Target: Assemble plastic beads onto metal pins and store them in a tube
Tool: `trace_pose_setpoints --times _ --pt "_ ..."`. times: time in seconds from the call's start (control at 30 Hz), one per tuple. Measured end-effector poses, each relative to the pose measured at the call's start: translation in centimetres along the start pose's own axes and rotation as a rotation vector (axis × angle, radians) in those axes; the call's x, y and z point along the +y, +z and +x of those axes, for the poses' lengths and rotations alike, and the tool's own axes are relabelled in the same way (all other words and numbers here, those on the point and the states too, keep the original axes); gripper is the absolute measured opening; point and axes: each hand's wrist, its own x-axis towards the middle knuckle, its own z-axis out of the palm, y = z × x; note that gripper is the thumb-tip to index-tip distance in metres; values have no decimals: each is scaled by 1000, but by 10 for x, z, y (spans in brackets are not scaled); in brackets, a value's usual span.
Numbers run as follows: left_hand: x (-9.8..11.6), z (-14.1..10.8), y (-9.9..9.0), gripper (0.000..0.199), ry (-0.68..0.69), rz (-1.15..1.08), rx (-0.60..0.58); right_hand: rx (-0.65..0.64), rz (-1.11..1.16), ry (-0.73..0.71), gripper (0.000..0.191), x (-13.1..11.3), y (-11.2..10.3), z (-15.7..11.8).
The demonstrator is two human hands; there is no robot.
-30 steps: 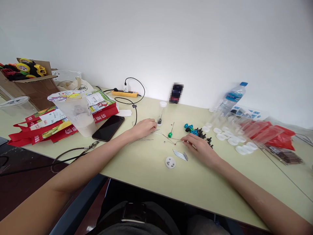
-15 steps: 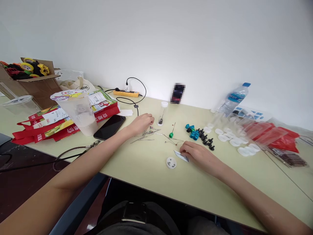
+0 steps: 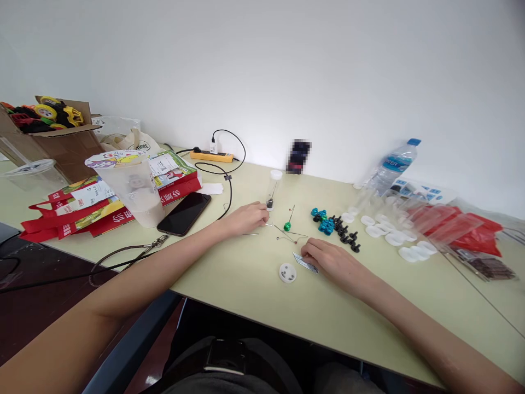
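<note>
My left hand (image 3: 250,219) lies low over the table, fingers curled together at the foot of a clear tube (image 3: 274,189) with a white cap and dark small parts inside. Thin metal wires stick out from under that hand, and what its fingertips hold is hidden. My right hand (image 3: 328,258) has its fingers closed at the edge of a small white piece with dark stripes (image 3: 304,262). Between the hands, a green bead-like piece (image 3: 287,225) with a thin rod stands near several loose wires (image 3: 287,235). A round white cap (image 3: 287,273) holds several small grey bits.
Blue connectors (image 3: 326,226), black pieces (image 3: 348,238) and white discs (image 3: 385,230) lie to the right, before a water bottle (image 3: 396,164) and clear tubes (image 3: 426,219). On the left are a phone (image 3: 184,213), drink cup (image 3: 131,189), red bag (image 3: 110,219) and power strip (image 3: 211,157).
My left hand has moved right and slightly nearer, covering most of the wire pile beside the tube. My right hand and the striped piece have barely shifted.
</note>
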Motion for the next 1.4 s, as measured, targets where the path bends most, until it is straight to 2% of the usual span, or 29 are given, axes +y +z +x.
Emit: trace_pose_setpoints --times 0.2,0.33,0.4,0.5,0.63,0.73,0.87,1.07,1.17,1.23,1.3,1.4 --pt "10 1 7 23 64 259 -24 42 -46 -53 21 -1 0 2" --pt "17 0 0 21 2 306 4 101 -83 -35 22 -5 -3 2" --pt "25 -1 -4 21 -18 279 27 179 -79 17 25 -7 -4 1" --pt "47 -3 -7 17 49 187 55 288 -83 67 31 -9 -2 0" --pt "80 -7 -1 16 131 -60 31 330 -141 -102 25 -11 6 -2" --pt "91 -9 6 15 121 -187 5 324 -213 -180 17 -12 10 -3" --pt "84 -6 8 18 63 -320 -7 306 -225 -147 21 -12 11 -3" --pt "59 -3 -3 24 43 -333 112 370 -4 50 20 3 3 -2" --pt "51 -6 -7 25 170 -399 -1 333 135 19 18 6 -4 -4" --pt "52 -8 -7 36 277 -411 -78 304 198 -31 17 4 -7 -5" --pt "56 -8 -5 46 359 -406 -110 277 228 -90 19 -2 -8 -5" --pt "65 -9 -1 41 419 -412 -129 250 185 -169 24 -11 -7 -6"
